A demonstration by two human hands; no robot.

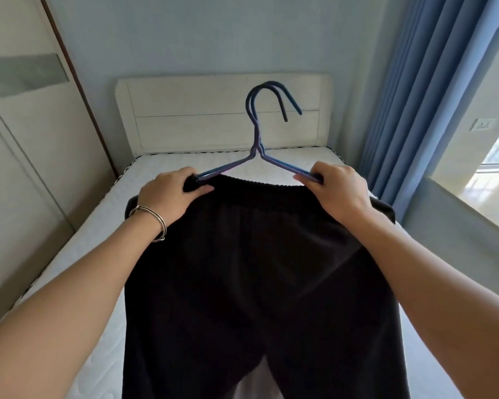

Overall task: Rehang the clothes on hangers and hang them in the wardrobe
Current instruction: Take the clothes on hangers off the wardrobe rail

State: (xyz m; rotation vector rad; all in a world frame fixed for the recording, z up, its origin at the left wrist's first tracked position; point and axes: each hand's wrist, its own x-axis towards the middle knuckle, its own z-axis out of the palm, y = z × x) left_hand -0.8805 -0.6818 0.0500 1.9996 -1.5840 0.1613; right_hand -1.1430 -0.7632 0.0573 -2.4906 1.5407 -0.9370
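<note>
Black trousers (pixel 257 277) with an elastic waistband hang in front of me over the bed. Two blue wire hangers (pixel 255 145) lie together, hooks pointing up and to the right, with their arms at the waistband. My left hand (pixel 170 194), a silver bracelet on its wrist, grips the left end of the waistband and the hangers' left arms. At the right end, my right hand (pixel 334 191) pinches the waistband and the hangers' right arms. The hangers' lower parts are hidden by the cloth and my hands.
A bare white mattress (pixel 98 237) lies below, with a cream headboard (pixel 185 110) against the far wall. White wardrobe doors (pixel 18 145) stand on the left. Blue curtains (pixel 421 90) and a window sill (pixel 473 208) are on the right.
</note>
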